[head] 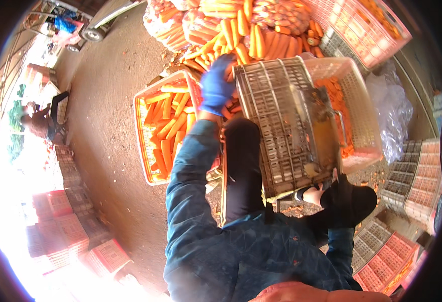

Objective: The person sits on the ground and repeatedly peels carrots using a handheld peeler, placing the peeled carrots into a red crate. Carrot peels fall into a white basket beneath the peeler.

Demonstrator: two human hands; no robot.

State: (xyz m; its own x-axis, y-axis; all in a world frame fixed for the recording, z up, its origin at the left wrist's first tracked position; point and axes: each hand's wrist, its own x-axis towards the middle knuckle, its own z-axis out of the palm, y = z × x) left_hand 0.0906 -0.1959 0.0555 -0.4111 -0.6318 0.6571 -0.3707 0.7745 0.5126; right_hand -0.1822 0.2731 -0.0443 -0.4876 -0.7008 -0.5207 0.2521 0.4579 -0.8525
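Observation:
My left hand (217, 87), in a blue glove, reaches between a crate of carrots and an upturned plastic crate (270, 124). Carrots (238, 34) lie heaped just beyond it; motion blur hides whether its fingers grip one. My right hand (341, 185) appears dark and partly obscured near the upturned crate's near right corner, and its grip is unclear. A worn brown board (326, 143) with a metal handle lies on that crate's right side. To its right, a pink crate (360, 90) contains orange carrot pieces (334, 94). Whole carrots (170, 128) fill the orange-rimmed crate (140, 139) on the left.
Clear bags of carrots (164, 26) stand at the back. Stacked crates (368, 30) rise at back right, above crumpled clear plastic (391, 109). More crates (379, 253) line the right. Another person (41, 119) is at far left, near stacked crates (62, 234).

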